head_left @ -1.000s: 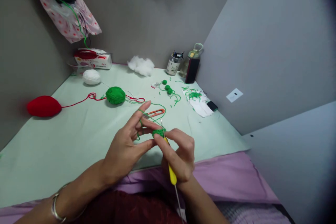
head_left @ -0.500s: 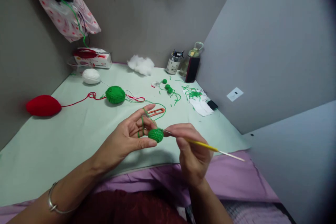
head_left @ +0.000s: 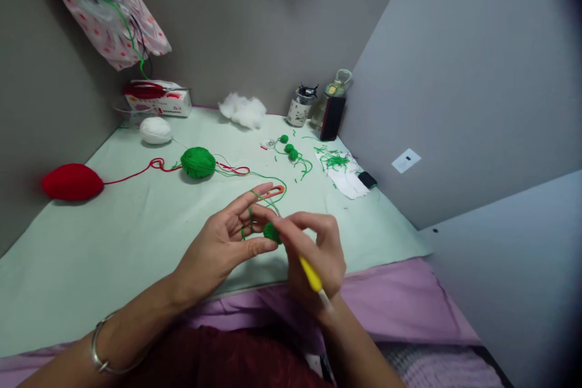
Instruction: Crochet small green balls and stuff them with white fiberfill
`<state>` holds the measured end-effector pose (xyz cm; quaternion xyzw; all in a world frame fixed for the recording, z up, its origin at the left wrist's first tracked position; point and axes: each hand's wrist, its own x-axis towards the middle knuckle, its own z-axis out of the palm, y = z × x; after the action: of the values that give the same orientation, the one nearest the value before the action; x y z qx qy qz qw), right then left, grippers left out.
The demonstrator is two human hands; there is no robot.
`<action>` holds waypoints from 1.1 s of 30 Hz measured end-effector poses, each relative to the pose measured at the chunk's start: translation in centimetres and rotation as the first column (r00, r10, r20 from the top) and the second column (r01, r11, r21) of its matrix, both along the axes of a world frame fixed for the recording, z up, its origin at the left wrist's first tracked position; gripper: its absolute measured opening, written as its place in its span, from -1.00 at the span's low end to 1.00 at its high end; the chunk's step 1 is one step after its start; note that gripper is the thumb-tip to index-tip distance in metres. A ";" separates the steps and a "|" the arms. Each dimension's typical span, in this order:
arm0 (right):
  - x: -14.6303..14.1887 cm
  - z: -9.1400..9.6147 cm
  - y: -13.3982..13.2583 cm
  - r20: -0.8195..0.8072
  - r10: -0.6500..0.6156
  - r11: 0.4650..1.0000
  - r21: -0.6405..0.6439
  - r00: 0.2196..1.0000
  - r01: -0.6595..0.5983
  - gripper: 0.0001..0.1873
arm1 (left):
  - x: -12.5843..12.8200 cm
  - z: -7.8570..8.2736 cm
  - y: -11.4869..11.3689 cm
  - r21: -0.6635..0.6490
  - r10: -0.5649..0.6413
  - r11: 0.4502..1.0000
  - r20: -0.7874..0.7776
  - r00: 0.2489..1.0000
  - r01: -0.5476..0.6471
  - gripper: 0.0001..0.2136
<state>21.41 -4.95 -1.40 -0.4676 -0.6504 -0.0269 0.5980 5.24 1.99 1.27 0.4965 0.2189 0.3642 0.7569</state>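
Observation:
Between the thumb and fingers of my left hand (head_left: 227, 233) is a small green crocheted piece (head_left: 271, 231), partly covered by my right fingers. Green yarn (head_left: 250, 218) winds around my left fingers and runs back toward a green yarn ball (head_left: 198, 162). My right hand (head_left: 318, 248) grips a crochet hook (head_left: 311, 274) by its yellow handle, its pale rear end pointing down toward my wrist. The hook's tip is hidden behind my fingers at the piece. Just beyond my left fingertips lie orange thread snips (head_left: 273, 191).
A red yarn ball (head_left: 73, 182) and a white one (head_left: 155, 131) sit at the left. Farther back are white stuffing (head_left: 242, 111), small green balls (head_left: 291, 150), a pen jar (head_left: 299, 110) and a phone (head_left: 333, 118). Green scraps lie on white paper (head_left: 350, 184) at the right.
My right hand has turned and come closer to my left, swinging the hook's rear end from rightward to downward. My right fingers now cover part of the green piece.

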 end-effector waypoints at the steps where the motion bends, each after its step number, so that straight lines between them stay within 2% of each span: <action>1: -0.2 -0.4 0.0 0.086 -0.059 0.996 0.069 0.995 0.054 -0.53 | 0.2 -0.1 -0.1 -0.033 -0.021 0.999 0.025 0.999 0.022 -0.34; 3: -0.4 -0.7 0.1 0.061 -0.076 0.992 0.105 0.995 0.069 -0.51 | 0.3 -0.3 -0.2 -0.106 -0.069 0.991 0.068 0.995 0.076 -0.38; 5: -0.2 -0.3 0.2 -0.061 0.035 0.999 0.043 0.998 -0.032 -0.58 | 0.2 -0.2 -0.2 -0.169 -0.097 0.979 0.083 0.992 0.110 -0.36; 8: 0.4 0.7 0.1 -0.234 0.189 0.979 -0.032 0.953 -0.202 -0.68 | -0.1 0.3 0.1 -0.210 -0.102 0.971 0.087 0.991 0.118 -0.30; 12: 1.1 1.2 0.0 -0.447 0.255 0.955 -0.021 0.857 -0.295 -0.75 | -0.7 0.7 0.7 -0.204 -0.105 0.971 0.113 0.988 0.127 -0.38; 18: 1.5 1.6 0.1 -0.689 0.290 0.899 -0.041 0.664 -0.435 -0.79 | -1.1 0.0 1.2 -0.179 -0.205 0.955 0.183 0.961 0.238 -0.48; 23: 1.6 2.0 0.0 -0.752 0.272 0.892 -0.038 0.601 -0.451 -0.81 | -1.1 -0.3 1.3 -0.150 -0.241 0.952 0.172 0.955 0.267 -0.51; 28: 1.4 1.9 0.2 -0.795 0.271 0.877 -0.028 0.542 -0.480 -0.82 | -0.9 -0.3 1.1 -0.099 -0.204 0.971 0.115 0.972 0.216 -0.47; 33: 1.5 1.7 0.5 -0.778 0.288 0.883 -0.010 0.558 -0.470 -0.83 | -1.0 -0.2 0.9 -0.135 -0.207 0.965 0.133 0.969 0.225 -0.43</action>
<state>22.88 -4.46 0.31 -0.3453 -0.4240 0.3718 0.7502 4.27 2.94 1.08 0.4372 0.1447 0.2910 0.8386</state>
